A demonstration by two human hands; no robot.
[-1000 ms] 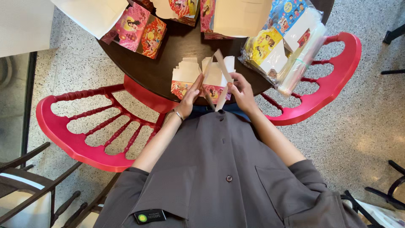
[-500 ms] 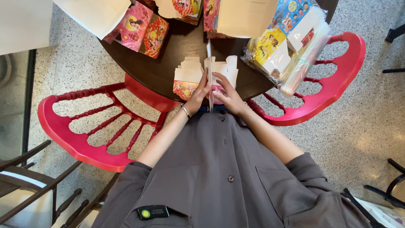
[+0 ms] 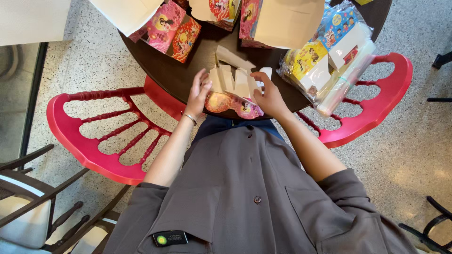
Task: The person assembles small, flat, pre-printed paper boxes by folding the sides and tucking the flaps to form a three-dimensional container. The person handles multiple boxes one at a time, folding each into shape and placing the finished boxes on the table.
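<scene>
A flat, unfolded cardboard box with a white inside and a pink-and-orange printed outside lies at the near edge of the dark round table. My left hand presses on the box's left flap with fingers spread. Over on the other side, my right hand holds the right flap between thumb and fingers. Both forearms reach forward from my grey shirt.
Pink printed boxes and more flat cartons lie further back on the table. A plastic-wrapped bundle of colourful boxes sits at the right. Red chairs flank me. A dark chair stands at the lower left.
The box was held upright between both hands a second ago. It is now lowered and spread flat on the table edge, with my hands moved apart onto its flaps.
</scene>
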